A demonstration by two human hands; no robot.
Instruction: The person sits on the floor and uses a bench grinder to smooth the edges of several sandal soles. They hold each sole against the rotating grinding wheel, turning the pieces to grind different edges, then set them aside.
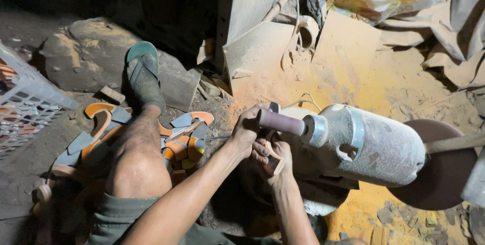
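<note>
Head view, looking down: person seated low on a dusty floor, bare left knee up, foot in a green sandal planted on a rock. Both hands meet at the sanding drum, a small pinkish cylinder on the shaft end of a grey motor. Left hand clenched around the upper end of an orange piece, knuckles close against the drum. Right hand grasps the lower part of the same piece from beneath, fingers curled round its edge. The piece sits just under and against the drum, between the two hands; it looks like a curved cut-out with a grey inner face, though most of it is hidden by fingers. A pile of similar orange and grey cut-outs lies on the floor beside the left leg. White crate at the left edge. A large brown disc sits on the motor's far end. Orange dust coats the floor and board behind. Judgement: sanding step is in hand, an edge being dressed on the drum. Next move likely calls for turning the piece to bring a fresh stretch of edge to the drum, light even pressure, fingertips kept off the abrasive
</note>
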